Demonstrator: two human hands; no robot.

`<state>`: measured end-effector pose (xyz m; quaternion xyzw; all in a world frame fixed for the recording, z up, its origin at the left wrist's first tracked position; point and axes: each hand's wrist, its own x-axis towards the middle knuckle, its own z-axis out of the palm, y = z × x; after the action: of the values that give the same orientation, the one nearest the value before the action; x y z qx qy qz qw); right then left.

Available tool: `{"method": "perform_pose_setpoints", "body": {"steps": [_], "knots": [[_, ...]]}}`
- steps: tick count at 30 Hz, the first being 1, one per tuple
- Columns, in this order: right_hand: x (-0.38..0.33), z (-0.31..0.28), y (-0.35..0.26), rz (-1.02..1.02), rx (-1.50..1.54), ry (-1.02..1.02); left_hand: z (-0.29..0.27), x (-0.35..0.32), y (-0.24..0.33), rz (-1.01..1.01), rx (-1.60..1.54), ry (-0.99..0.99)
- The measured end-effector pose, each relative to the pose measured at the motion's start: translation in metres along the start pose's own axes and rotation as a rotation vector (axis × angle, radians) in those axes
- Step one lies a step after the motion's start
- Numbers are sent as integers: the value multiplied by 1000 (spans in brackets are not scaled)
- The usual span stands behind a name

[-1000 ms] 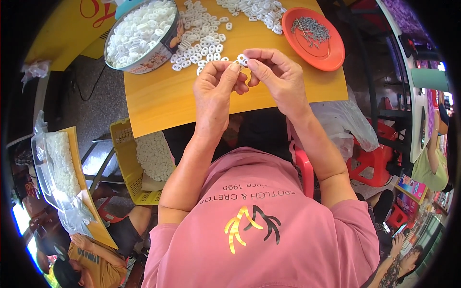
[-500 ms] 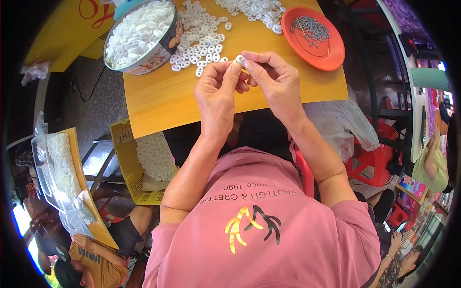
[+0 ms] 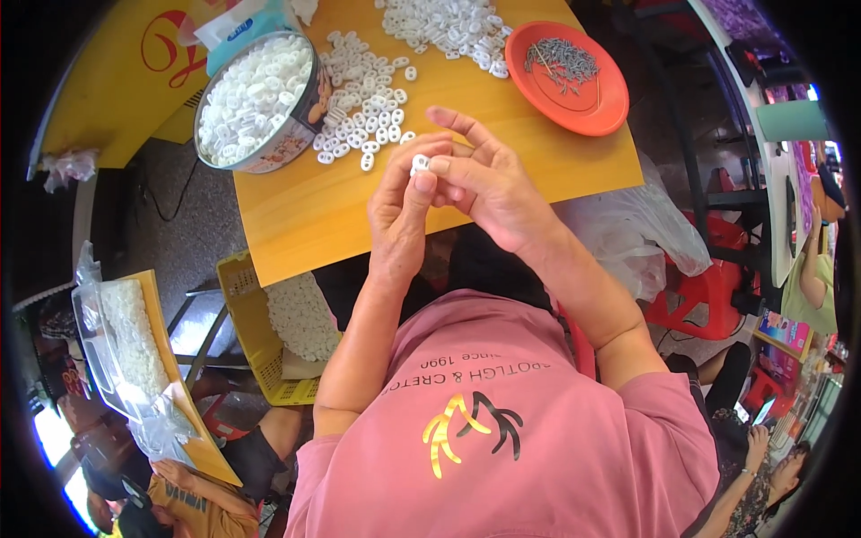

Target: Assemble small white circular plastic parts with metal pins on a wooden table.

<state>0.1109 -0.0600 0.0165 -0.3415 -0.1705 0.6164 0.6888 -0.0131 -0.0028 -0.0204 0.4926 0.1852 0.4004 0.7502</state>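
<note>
Just above the table's near edge, my left hand [image 3: 399, 211] pinches a small white oval plastic piece with two holes [image 3: 420, 163] between thumb and fingers. The thumb of my right hand [image 3: 502, 193] presses on the same piece from the right, while its index finger stretches up and away. The remaining right fingers curl behind and are partly hidden. Closest to my hands lies a loose spread of similar white two-hole pieces [image 3: 366, 117]. At the far right, an orange-red plate [image 3: 592, 121] carries small grey metal pins [image 3: 565, 63] and a thin stick.
A round tin [image 3: 278, 154] heaped with white pieces stands at the table's left edge, beside a blue-and-white tissue pack [image 3: 238, 36]. More pieces pile up at the back. Below left sits a yellow crate [image 3: 240, 278]. Clear plastic bags [image 3: 628, 233] hang at right. Other people sit nearby.
Both hands have moved slightly left and nearer to me with the white piece. My right index finger has lifted off and straightened. The view has shifted a little.
</note>
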Motion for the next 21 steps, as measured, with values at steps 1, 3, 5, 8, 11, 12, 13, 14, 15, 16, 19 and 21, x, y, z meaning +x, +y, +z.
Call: {"method": "perform_pose_setpoints", "body": {"steps": [1,3,5,8,11,12,13,14,15,16,19,21], "knots": [[-1,2,1,9,7,-5,-2,-1,0,4,-43,-4],[-2,6,6,8,32,-9,-3,-1,1,57,-74,-13],[-3,11,8,20,54,-17,-6,-1,2,110,-131,-24],[-4,19,7,38,96,-26,-11,0,6,150,-163,-74],[-3,16,10,18,66,-82,-10,0,9,151,-194,-81],[-4,19,10,18,65,-86,-11,0,9,160,-193,-79],[-4,22,9,17,75,-62,-11,0,10,165,-192,-78],[-4,25,8,16,86,-38,-11,0,10,154,-196,-65],[-2,24,8,15,83,-42,-11,0,12,143,-201,-54],[0,21,7,35,29,-86,-11,-1,15,149,-201,-52],[13,16,0,-26,-335,-102,-21,-5,28,212,101,87],[32,2,-15,-239,-898,16,-46,-17,43,201,253,259]]}}
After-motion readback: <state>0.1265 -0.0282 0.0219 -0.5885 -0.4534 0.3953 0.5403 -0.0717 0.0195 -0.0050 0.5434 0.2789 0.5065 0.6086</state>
